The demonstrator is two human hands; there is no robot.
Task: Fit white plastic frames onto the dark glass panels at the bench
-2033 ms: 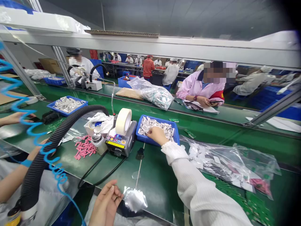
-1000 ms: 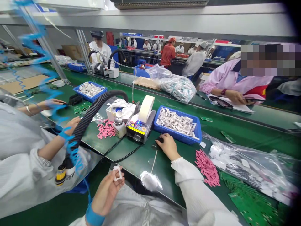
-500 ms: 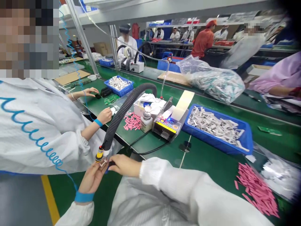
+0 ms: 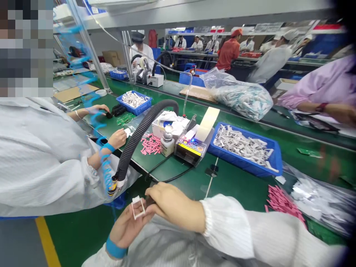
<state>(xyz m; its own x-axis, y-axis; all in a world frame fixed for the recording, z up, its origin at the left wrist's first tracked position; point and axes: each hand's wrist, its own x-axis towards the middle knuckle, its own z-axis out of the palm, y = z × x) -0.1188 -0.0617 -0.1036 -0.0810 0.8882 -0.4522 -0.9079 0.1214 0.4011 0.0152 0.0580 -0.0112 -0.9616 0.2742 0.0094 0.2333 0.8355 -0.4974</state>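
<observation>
My left hand, a blue strap round its wrist, is palm up with its fingers curled around a small white plastic frame. The frame has a rectangular opening and a wider tab at its top. My right hand is close beside it, back of the hand up, pinching a small dark piece that its fingers partly cover. Its fingertips come close to the frame; whether they touch it I cannot tell. Just beyond my left hand hangs the nozzle of a black corrugated hose.
A blue bin of white frames stands right of a label dispenser. Pink strips and a plastic bag of white pieces lie at the right. A bottle stands near more pink strips. A co-worker's hand works at left.
Both my hands have moved right and down, away from the hose nozzle, carrying the white frame and dark piece. The frame now shows more clearly. My view has turned slightly right.
</observation>
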